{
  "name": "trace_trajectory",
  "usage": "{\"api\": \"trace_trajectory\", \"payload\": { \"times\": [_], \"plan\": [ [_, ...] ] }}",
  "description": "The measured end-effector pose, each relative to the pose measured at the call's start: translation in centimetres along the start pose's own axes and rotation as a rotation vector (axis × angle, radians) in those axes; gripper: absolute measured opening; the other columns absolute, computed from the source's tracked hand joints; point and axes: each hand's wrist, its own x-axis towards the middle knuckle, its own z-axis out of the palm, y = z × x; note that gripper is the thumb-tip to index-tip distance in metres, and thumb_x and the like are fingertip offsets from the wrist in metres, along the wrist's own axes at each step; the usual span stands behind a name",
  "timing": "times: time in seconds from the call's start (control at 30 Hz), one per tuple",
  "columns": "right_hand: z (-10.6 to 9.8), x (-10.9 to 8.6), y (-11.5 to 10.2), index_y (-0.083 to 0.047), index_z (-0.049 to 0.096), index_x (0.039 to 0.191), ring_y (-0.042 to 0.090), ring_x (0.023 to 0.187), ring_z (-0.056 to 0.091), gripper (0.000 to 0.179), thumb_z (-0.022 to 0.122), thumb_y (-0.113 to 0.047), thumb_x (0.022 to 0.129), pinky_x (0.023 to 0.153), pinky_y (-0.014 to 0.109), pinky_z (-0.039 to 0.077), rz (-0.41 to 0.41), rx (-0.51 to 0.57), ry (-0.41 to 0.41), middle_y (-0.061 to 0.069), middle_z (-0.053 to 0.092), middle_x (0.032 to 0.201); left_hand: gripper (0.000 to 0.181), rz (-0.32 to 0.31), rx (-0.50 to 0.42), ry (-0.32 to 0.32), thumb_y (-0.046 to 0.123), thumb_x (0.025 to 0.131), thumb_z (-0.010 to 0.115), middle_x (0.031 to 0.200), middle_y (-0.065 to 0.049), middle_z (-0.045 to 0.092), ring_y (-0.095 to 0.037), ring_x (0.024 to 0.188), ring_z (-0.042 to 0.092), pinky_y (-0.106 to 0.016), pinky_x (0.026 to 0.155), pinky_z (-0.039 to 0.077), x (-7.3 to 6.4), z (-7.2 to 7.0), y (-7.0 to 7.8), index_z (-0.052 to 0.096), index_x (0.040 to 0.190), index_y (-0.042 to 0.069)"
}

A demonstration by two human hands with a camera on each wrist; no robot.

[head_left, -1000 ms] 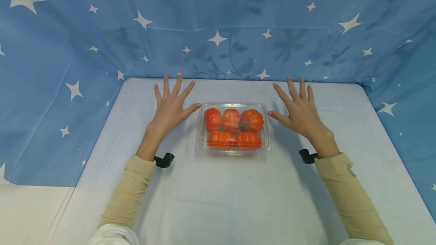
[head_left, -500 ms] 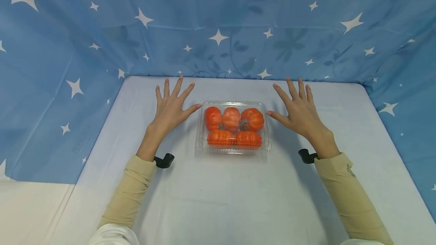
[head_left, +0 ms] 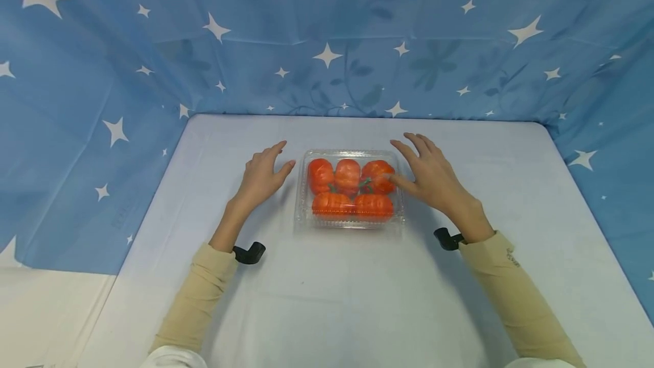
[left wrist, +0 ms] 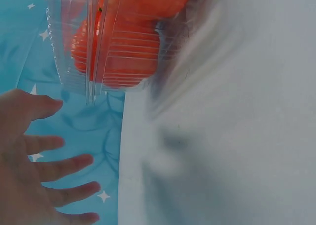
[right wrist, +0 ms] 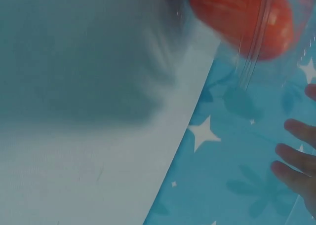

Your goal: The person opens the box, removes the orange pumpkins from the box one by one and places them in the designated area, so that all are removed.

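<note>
A clear plastic box (head_left: pixel 304 203) sits on the white table (head_left: pixel 327 300), close to the far edge and about halfway between the left edge and the right edge. Five red tomatoes (head_left: pixel 347 176) show inside it, three in the back row and two in front, with bits of green stem (head_left: pixel 365 183).

The left hand (head_left: pixel 259 178) is just beside the box's left side, with a gap between them. Its fingers are spread and a little bent, and its thumb points toward the box. The right hand (head_left: pixel 434 178) is by the right side. From above, its thumb covers a bit of the box; I can't tell if it touches. Its fingers are apart and softly bent too.

Both arms reach from the near side in tan sleeves (head_left: pixel 194 300), with a small black thing (head_left: pixel 250 253) on each wrist. Shadows (head_left: pixel 470 300) lie on the table.

The table's far corners are round. A blue cloth (head_left: pixel 357 21) with white stars (head_left: pixel 327 55) hangs behind the far edge and along both sides.
</note>
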Motion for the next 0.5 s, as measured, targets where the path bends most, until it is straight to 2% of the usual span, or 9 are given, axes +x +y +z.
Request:
{"api": "trace_trajectory", "payload": {
  "times": [0.13,0.23,0.5],
  "plan": [
    [0.7,0.2,-1.3,-0.004,0.052,0.146,0.052,0.137,0.045,0.072,0.081,-0.036,0.088,0.113,0.068,0.037,-0.027,0.031,-0.027,0.030,0.048,0.148,0.059,-0.055,-0.137,-0.054,0.033,0.106,0.057,0.143,-0.023,0.058,-0.045,0.130,0.053,-0.062,0.109,0.043,-0.1,0.4,-0.1,0.041,0.156,0.005],
    [1.2,0.3,-2.3,-0.005,0.052,0.146,0.051,0.136,0.046,0.073,0.080,-0.041,0.088,0.114,0.066,0.038,-0.048,0.057,-0.039,0.029,0.049,0.149,0.058,-0.099,-0.233,-0.094,0.032,0.106,0.056,0.139,-0.022,0.060,-0.041,0.125,0.057,-0.056,0.101,0.052,-0.4,0.7,0.1,0.041,0.155,0.005],
    [2.0,0.8,-4.4,-0.007,0.055,0.145,0.052,0.139,0.045,0.073,0.078,-0.048,0.089,0.117,0.065,0.035,-0.093,0.081,-0.090,0.027,0.049,0.151,0.059,-0.232,-0.461,-0.210,0.030,0.106,0.054,0.139,-0.024,0.056,-0.038,0.116,0.063,-0.048,0.094,0.058,-1.2,1.2,0.9,0.038,0.156,0.003]
  ]
}}
